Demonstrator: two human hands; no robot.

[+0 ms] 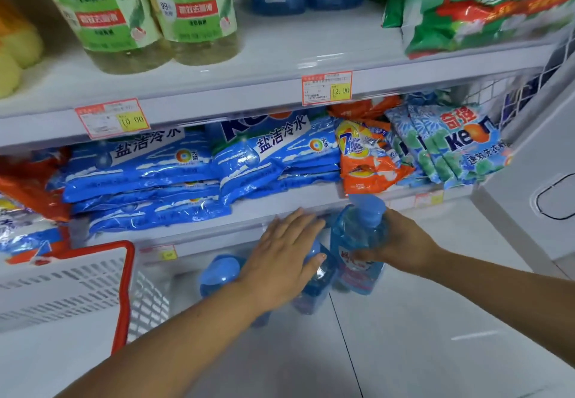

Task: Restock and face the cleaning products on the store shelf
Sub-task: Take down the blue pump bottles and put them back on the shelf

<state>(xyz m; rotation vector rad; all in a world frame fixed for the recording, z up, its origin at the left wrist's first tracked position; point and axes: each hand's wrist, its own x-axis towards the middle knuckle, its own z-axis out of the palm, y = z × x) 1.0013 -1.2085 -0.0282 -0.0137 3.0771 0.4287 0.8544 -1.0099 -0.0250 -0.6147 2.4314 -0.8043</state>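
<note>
**Blue bottles handled at the lowest shelf**

Head view: both bare forearms reach in from the bottom edge toward the foot of a store shelf. The right hand (401, 242) has its fingers curled round a blue pump bottle (357, 236), gripping it at mid-body. This bottle is translucent, stands roughly upright with its blue top toward the shelf edge above, and carries a red and white label low on its front. Whether its base rests on anything cannot be told.

Just to its left, the left hand (286, 257) lies palm down with straight fingers, flat across the tops of the lower bottles (221, 276). These are the same blue. One rounded cap shows left of the wrist, and another bottle shows under the thumb, touching or nearly touching the gripped one.

On the shelf directly above, blue detergent bags (140, 167) lie stacked flat in two piles. An orange bag (364, 161) leans beside them. Right of that, a row of blue-green Keon bags (451, 149) stands on edge.

The top shelf holds two green-labelled bottles (196, 2) at the left and a large green bag (482, 2) at the right. Red-framed price tags (326, 86) are fixed to its front rail.

A white basket with a red rim (127, 273) sits at the lower left, near the left forearm. A white cabinet (544, 180) stands at the right edge.
</note>
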